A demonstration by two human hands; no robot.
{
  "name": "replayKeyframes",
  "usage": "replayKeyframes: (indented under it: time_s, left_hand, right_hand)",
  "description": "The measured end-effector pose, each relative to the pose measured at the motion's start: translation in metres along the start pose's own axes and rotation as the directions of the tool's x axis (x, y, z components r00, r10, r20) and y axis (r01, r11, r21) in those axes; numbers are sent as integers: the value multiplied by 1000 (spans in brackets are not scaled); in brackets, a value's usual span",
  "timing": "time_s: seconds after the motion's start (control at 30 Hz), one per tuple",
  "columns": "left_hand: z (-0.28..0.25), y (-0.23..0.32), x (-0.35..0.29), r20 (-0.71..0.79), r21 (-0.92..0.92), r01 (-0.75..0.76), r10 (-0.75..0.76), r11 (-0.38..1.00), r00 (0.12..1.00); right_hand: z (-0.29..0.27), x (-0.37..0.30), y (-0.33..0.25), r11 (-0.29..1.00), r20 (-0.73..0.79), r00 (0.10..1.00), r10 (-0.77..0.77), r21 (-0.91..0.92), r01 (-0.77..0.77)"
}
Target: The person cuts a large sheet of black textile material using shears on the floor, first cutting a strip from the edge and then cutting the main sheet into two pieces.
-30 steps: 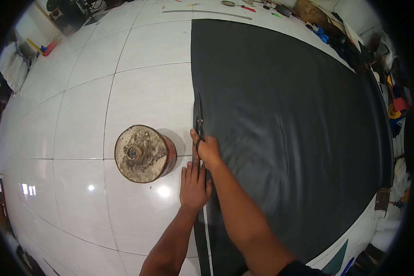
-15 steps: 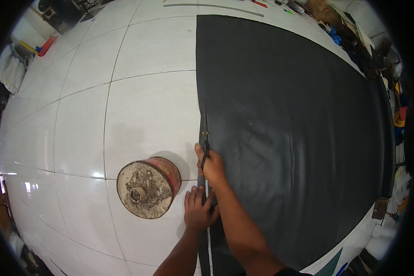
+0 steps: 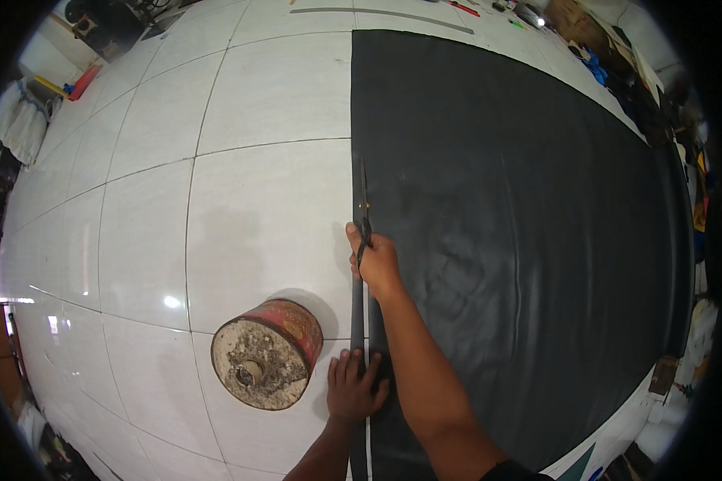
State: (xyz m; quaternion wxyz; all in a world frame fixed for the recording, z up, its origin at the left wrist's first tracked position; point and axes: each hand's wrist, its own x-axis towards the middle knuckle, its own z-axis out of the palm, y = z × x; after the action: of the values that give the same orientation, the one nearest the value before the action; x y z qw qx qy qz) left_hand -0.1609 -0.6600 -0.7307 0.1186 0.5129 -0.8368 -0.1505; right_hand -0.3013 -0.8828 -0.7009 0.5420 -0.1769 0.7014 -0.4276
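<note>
Holding scissors (image 3: 365,212) in right hand (image 3: 377,260), aimed ahead along left edge of black sheet (image 3: 473,168). Resting left hand (image 3: 354,391) (fingers spread) behind, on strip (image 3: 358,317).

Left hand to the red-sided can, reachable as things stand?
Probably yes: the red-sided can stands on white tiles just left of the left hand, with only tile visible between. The right forearm is on the other side. The hand would likely need to lift off the black strip.

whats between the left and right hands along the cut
In the head view, parts of the narrow black strip and the black sheet, with white floor showing between strip and sheet, lie between left hand and right hand.
</note>
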Motion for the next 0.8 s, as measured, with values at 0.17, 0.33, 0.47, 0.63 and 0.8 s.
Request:
replayKeyframes:
  time_s: [0.17,0.33,0.47,0.63,0.8]
  left_hand:
    - [-2,2,0,62,8,11,-11,1000,998]
    - [0,1,0,44,-6,1,-1,1000,999]
    - [-1,2,3,51,-15,1,-1,1000,999]
    - [-2,2,4,54,-17,14,-13,1000,998]
    - [-1,1,3,65,-11,0,0,1000,998]
  right_hand:
    - [1,26,-24,1000,61,998,0,-20,2]
    - [12,81,-67,994,57,998,-35,107,28]
    - [11,100,-69,991,49,996,-81,113,75]
    - [13,103,-78,998,98,994,-44,40,40]
    - [15,144,-114,999,111,994,-5,54,-1]
